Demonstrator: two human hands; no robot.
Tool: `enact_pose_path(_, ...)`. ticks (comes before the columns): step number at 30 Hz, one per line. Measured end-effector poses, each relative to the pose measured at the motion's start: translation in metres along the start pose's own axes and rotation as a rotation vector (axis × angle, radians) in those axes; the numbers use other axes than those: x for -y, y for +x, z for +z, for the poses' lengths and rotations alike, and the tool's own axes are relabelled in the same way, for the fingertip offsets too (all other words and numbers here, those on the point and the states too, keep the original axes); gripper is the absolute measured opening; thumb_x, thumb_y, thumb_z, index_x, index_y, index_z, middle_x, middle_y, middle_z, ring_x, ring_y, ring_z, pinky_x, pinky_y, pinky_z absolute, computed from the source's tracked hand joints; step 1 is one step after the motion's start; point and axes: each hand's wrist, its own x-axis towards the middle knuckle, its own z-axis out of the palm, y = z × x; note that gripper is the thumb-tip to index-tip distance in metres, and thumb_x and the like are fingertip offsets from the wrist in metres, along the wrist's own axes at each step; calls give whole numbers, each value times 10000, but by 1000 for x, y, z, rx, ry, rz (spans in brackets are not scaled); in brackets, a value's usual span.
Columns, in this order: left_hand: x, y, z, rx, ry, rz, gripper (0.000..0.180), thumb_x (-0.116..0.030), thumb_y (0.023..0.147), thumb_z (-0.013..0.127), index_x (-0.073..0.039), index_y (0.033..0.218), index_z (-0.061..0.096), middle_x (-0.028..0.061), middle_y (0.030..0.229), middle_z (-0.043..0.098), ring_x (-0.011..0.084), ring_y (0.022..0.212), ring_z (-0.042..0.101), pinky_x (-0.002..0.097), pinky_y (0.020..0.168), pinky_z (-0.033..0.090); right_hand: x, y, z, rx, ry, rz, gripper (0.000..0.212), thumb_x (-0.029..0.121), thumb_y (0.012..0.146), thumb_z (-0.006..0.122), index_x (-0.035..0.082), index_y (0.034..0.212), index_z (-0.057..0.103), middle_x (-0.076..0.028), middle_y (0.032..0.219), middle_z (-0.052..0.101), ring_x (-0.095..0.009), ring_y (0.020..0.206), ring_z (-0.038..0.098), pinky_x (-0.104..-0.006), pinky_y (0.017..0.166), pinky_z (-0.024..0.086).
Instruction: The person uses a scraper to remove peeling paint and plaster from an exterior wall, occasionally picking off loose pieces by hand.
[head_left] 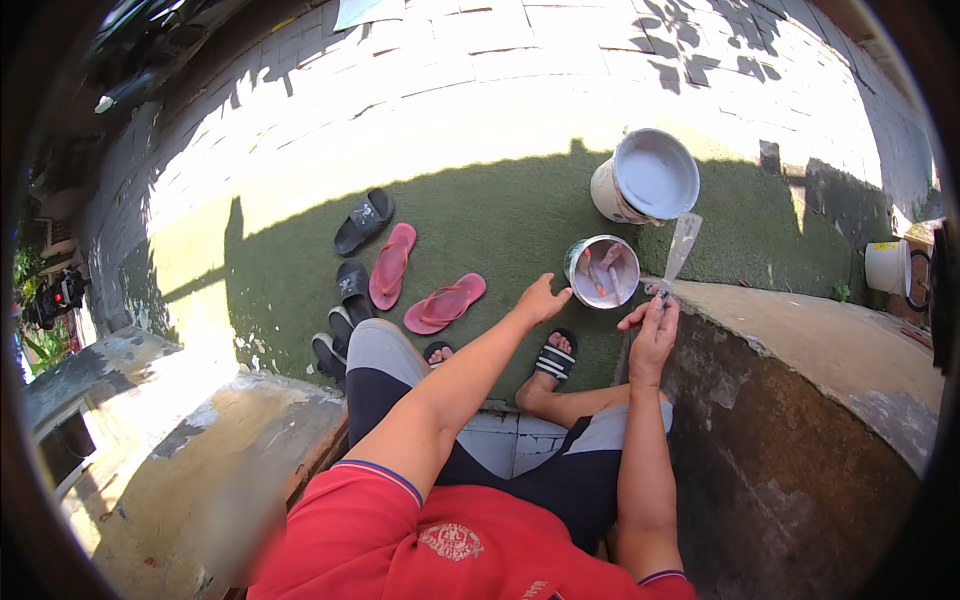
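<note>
Holding the tool ready seems the step in hand: the right hand [652, 345] pinches a scraper [682, 248] at three o'clock from the small pail [628, 270], the left hand [540, 302], loosely spread, sits by its eight o'clock rim, and the next move likely calls for steadiness.

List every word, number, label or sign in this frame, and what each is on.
Red shirt: pale emblem, plus lettering near the lower edge; not transcribed.
Topmost black slide: white marking, too small to read.
Large bucket, small bucket: side print, too small to read.
</note>
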Motion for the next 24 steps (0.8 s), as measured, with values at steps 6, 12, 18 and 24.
enact_pose_path(6, 25, 85, 46, 104, -87, 208, 795, -386, 862, 604, -20, 1509, 321, 314, 1292, 575, 439, 1195, 578, 462, 1037, 450, -2, 47, 29, 41, 34, -187, 367, 256, 1076, 405, -36, 1287, 474, -18, 730, 501, -107, 601, 525, -247, 594, 468)
enact_pose_path(12, 15, 100, 67, 52, -214, 13, 756, -219, 865, 557, -81, 1549, 268, 282, 1326, 568, 407, 1204, 586, 461, 1038, 449, 11, 36, 42, -58, 63, -236, 386, 266, 1083, 389, -34, 1306, 486, -14, 751, 461, -115, 612, 497, -257, 600, 435)
enact_pose_path(18, 22, 104, 37, 15, -335, -21, 573, -135, 873, 529, -66, 1437, 449, 233, 1104, 682, 326, 782, 731, 406, 583, 589, 11, 34, 39, -50, -7, -217, 371, 280, 1083, 399, -3, 1295, 509, 2, 739, 430, -99, 636, 454, -263, 610, 418)
enact_pose_path(24, 36, 91, -71, 53, -651, -115, 498, -48, 879, 518, -64, 1376, 498, 200, 1037, 687, 318, 739, 730, 435, 569, 643, 23, 31, 46, -59, 8, -182, 389, 274, 1086, 380, -24, 1310, 490, -9, 758, 436, -108, 645, 456, -265, 611, 421)
